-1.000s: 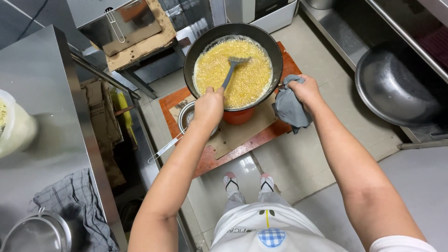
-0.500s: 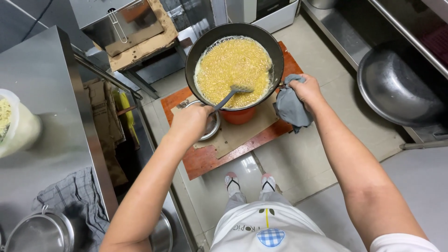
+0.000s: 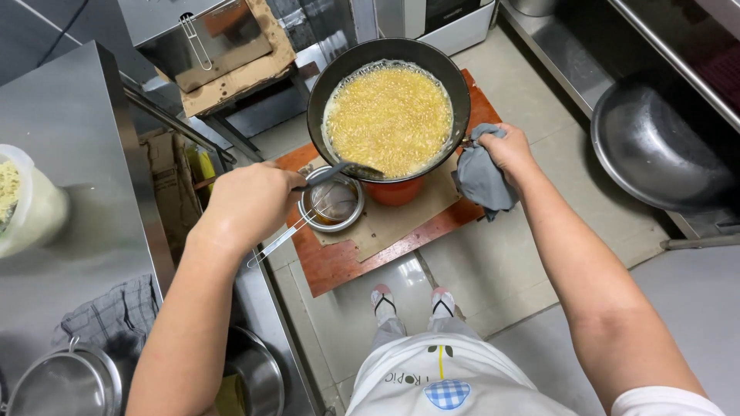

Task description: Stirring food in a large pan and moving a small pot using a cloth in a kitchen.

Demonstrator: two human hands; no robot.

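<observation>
A big black wok [image 3: 331, 85] of bubbling yellow food sits on a red burner on a low orange board [image 3: 339, 262] on the floor. My right hand [image 3: 505, 150] grips the wok's right rim through a grey cloth [image 3: 482, 181]. My left hand [image 3: 250, 202] holds the dark handle of a ladle [image 3: 339, 168] whose head rests at the wok's near left edge. Just below it a small steel bowl [image 3: 333, 204] holds a wire strainer with a long handle.
A steel counter [image 3: 69, 154] on my left carries a plastic tub of pale food [image 3: 23, 204], a checked cloth [image 3: 108, 312] and a steel pot [image 3: 65, 381]. A large steel bowl [image 3: 659, 146] lies at right. A cardboard-topped fryer [image 3: 223, 54] stands behind.
My left hand pulled back toward me and to the left, drawing the ladle from the wok's middle to its near edge. My right hand stayed on the cloth at the rim.
</observation>
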